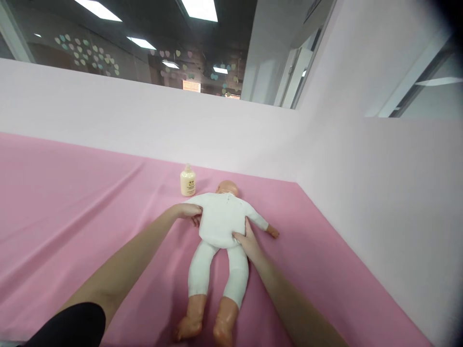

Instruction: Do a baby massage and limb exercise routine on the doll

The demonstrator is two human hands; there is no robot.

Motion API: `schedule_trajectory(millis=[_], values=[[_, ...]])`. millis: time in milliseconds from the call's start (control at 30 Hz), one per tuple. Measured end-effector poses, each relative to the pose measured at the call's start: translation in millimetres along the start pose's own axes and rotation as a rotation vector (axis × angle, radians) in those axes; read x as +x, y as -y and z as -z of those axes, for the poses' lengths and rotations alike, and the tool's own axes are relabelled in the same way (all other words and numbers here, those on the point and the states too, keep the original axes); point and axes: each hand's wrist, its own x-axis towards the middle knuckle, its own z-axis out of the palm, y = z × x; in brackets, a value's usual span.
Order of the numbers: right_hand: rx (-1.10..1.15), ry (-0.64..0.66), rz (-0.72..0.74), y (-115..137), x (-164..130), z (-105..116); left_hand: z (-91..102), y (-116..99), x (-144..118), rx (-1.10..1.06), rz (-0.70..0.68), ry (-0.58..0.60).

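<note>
Doll (221,221) face down on the pink surface (72,202), feet toward the viewer at 6 o'clock, head at 12 o'clock, dressed in a white suit. Right hand (248,240) lies flat against the doll's lower back at its 4 o'clock side, fingers held together, thumb spread onto the cloth. Left hand (188,212) touches the doll's flank at 9 o'clock, fingers curled against the suit; whether they pinch the cloth cannot be told. Bottle (187,180), cream, upright, just beside the head at 11 o'clock. Pale wall (108,115) beyond.
</note>
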Motion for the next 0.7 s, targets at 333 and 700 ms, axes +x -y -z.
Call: schedule_trajectory(millis=[333, 700], values=[[0.03, -0.348, 0.01, -19.6, 21.2, 13.8, 106.2, -1.2, 49.2, 0.59, -0.111, -0.72], [-0.125, -0.418, 0.022, -22.1, 22.6, 20.6, -9.8, -42.8, 48.7, 0.544, -0.323, -0.532]])
